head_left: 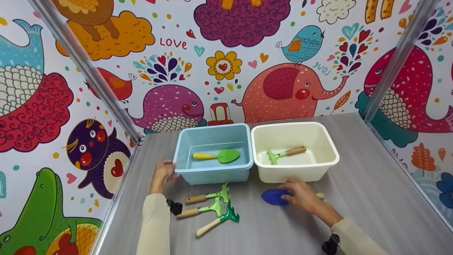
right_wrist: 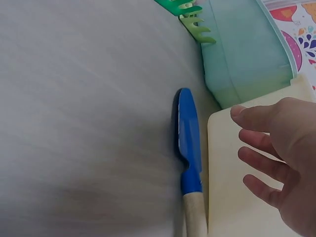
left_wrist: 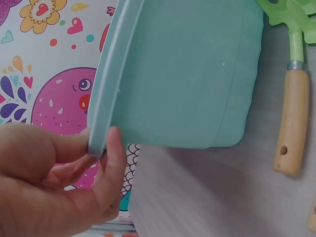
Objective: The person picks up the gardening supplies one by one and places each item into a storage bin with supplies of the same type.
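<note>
My left hand (head_left: 164,174) pinches the rim of the light-blue plastic tub (head_left: 214,176) at its front left corner, thumb and fingers on either side of the lip (left_wrist: 104,116). Inside that tub lies a green trowel (head_left: 228,156) with a yellow handle. Above a blue trowel (head_left: 272,197) hovers my right hand (head_left: 300,194), its fingers loosely bent with nothing between them. The right wrist view shows the blue trowel (right_wrist: 189,133) apart from the fingers, beside the cream tub (right_wrist: 237,197). A light-green hand rake (head_left: 279,154) with a wooden handle lies in the cream tub.
Two light-green hand rakes (head_left: 212,195) (head_left: 201,210) and a dark-green one (head_left: 221,221) lie in front of the blue tub on the grey table (head_left: 254,233). Both tubs stand side by side near the patterned back wall (head_left: 226,95). Metal posts (head_left: 393,67) flank the table.
</note>
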Demonstrator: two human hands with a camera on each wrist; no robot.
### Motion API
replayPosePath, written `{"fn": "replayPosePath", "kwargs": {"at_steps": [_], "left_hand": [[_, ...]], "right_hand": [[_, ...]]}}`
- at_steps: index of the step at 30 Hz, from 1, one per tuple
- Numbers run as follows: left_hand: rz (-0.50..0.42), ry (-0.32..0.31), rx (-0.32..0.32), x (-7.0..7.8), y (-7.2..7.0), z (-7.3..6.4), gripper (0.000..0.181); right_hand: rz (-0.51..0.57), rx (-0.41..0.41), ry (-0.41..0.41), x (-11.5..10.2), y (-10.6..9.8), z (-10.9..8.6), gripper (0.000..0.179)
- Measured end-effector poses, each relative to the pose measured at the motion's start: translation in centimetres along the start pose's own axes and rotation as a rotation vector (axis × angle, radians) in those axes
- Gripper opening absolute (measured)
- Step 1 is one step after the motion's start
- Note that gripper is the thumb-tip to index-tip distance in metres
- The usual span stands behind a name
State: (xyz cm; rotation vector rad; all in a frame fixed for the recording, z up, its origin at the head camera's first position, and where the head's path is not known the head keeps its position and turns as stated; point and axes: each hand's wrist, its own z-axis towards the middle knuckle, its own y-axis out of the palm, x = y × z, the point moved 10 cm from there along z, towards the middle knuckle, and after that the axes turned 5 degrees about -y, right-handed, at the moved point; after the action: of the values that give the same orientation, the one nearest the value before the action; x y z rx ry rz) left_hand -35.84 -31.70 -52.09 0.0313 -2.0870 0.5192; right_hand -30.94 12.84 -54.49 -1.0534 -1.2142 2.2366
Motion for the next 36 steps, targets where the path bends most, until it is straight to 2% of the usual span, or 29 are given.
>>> {"fn": "replayPosePath", "kwargs": {"at_steps": [16,23,30,36], "left_hand": [[0.036,-0.002,0.000,0.1,0.0,0.0,0.040],[0.033,0.009,-0.004,0.2,0.0,0.0,0.038],[0.019,0.036,-0.002,0.4,-0.2,-0.1,0.039],[0.023,0.029,-0.009,0.2,-0.1,-0.1,0.040]], "right_hand": [[-0.010,0.077,-0.006,1.8,-1.2,-2.3,0.030],[-0.122,0.089,-0.010,2.3,-2.1,-2.9,0.030],[-0.141,0.127,-0.068,2.6,-2.4,-3.4,0.027],[-0.134,0.119,-0.035,3.3,-2.3,-3.9,0.023]]}}
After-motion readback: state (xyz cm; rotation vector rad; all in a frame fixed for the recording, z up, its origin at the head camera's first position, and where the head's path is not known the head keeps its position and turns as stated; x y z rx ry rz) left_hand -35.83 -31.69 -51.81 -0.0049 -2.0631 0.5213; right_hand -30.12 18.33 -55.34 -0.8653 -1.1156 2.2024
